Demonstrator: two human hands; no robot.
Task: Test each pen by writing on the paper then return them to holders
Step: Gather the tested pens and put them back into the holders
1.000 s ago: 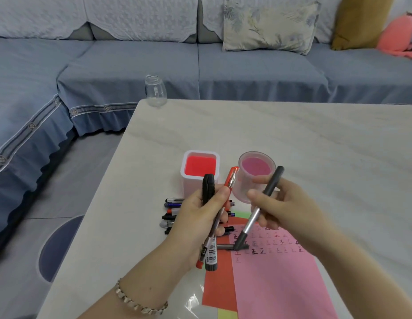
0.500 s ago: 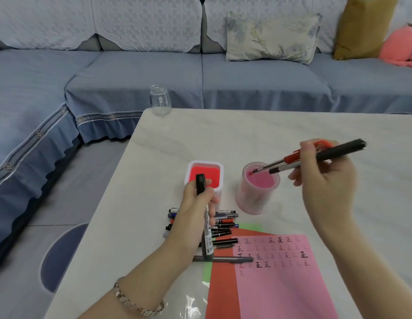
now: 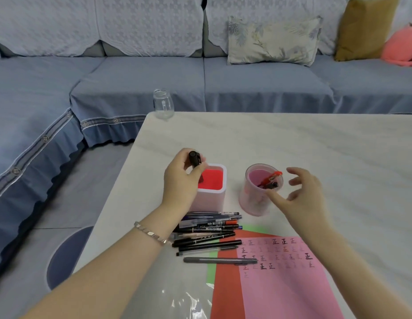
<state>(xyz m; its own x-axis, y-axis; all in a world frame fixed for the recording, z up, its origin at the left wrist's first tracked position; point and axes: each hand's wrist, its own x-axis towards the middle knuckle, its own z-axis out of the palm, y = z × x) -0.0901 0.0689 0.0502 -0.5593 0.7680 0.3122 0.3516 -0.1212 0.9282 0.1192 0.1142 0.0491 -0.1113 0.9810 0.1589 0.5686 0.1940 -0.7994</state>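
My left hand (image 3: 181, 180) grips a black marker (image 3: 195, 158) upright, its lower end over the left edge of the square white holder with a red inside (image 3: 217, 192). A round pink holder (image 3: 253, 201) to the right contains a red pen (image 3: 270, 178) and a black pen (image 3: 270, 185). My right hand (image 3: 299, 194) hovers just right of that cup, fingers spread and holding nothing. Several pens (image 3: 207, 231) lie in a pile in front of the holders. A grey pen (image 3: 220, 260) lies across the pink paper (image 3: 285, 284), which bears rows of written characters.
Red paper (image 3: 225, 284) and green paper (image 3: 210, 272) lie under the pink sheet, with a clear plastic sleeve (image 3: 186, 302) at the near edge. A glass jar (image 3: 163, 103) stands at the table's far left corner. A blue sofa (image 3: 200, 84) runs behind and to the left.
My right hand has let go of the red and black pens into the pink holder and drawn back, open. My left hand has carried the black marker up over the square holder.
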